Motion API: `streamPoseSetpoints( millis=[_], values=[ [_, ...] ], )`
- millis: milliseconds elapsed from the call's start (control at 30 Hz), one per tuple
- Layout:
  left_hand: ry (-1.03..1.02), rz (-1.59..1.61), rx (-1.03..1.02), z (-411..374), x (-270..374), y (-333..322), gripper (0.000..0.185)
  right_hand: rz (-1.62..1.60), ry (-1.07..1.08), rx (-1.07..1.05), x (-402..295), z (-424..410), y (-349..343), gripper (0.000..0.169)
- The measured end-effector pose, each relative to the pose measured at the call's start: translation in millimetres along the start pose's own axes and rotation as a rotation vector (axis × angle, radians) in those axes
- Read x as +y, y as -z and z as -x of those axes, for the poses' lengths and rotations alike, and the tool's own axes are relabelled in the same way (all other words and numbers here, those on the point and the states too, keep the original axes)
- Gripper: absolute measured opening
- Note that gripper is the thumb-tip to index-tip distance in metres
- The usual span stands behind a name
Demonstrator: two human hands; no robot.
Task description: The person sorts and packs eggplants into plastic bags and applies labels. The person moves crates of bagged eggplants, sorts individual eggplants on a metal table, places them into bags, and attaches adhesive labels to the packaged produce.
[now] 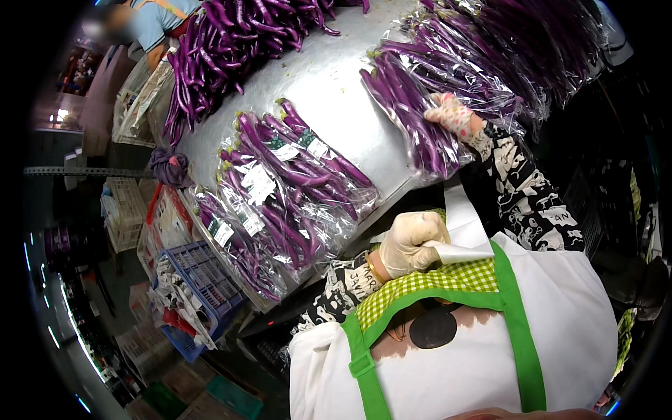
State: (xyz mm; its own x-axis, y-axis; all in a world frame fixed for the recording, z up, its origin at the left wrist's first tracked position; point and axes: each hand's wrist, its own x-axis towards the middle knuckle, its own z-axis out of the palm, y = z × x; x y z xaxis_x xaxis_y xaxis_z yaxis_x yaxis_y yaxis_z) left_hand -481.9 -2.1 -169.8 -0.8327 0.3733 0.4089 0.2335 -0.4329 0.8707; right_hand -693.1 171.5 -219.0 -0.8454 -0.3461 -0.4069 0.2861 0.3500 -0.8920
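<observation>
My left hand [412, 244], in a pale glove, is closed in front of my apron on a white paper strip [467, 247]. Farther out, my right hand [452, 113], in a pink-dotted glove, touches a clear bag of long purple eggplants [404, 110]; whether its fingers grip the plastic I cannot tell. That bag lies at the front edge of a metal table [352, 121], beside a large stack of bagged eggplants [488, 58]. To the left, several bags of eggplants [294, 178] lie side by side, some with white-and-green labels [283, 149].
Loose eggplants [226, 47] are heaped at the table's far left, near another person [163, 21]. A blue plastic crate [205, 278] with crumpled scraps stands past the left end, below a bundled purple cloth [169, 167]. Pale crates [126, 210] stand farther left.
</observation>
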Motion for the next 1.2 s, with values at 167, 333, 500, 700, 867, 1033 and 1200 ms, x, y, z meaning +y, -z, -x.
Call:
streamPoseSetpoints(
  millis=[167, 333, 500, 700, 867, 1033, 1200],
  values=[
    [0.052, -0.033, -0.032, -2, 0, -6, 0.049, -0.38, 0.083, -0.257, -24, 9, -20, 0.027],
    [0.14, -0.005, 0.152, -5, -13, -1, 0.043, -0.03, 0.03, -0.098, 44, -1, -81, 0.051],
    [0.355, 0.204, 0.59, 9, -22, 19, 0.042, 0.053, 0.117, -0.002, 19, 36, -60, 0.05],
    [0.315, 0.15, 0.825, 1, -38, 37, 0.039, -0.293, 0.28, -0.386, -39, 114, -30, 0.062],
    [0.273, 0.3, 0.85, -14, -41, 30, 0.042, -0.048, 0.53, -0.187, -32, 113, -47, 0.047],
    [0.437, -0.236, 0.872, -15, -37, 40, 0.05, -0.245, 0.292, -0.18, -42, 121, -48, 0.033],
    [-0.107, -1.167, 0.661, -26, -24, 38, 0.08, -0.269, 0.152, -0.198, -47, 114, -46, 0.023]
  ],
)
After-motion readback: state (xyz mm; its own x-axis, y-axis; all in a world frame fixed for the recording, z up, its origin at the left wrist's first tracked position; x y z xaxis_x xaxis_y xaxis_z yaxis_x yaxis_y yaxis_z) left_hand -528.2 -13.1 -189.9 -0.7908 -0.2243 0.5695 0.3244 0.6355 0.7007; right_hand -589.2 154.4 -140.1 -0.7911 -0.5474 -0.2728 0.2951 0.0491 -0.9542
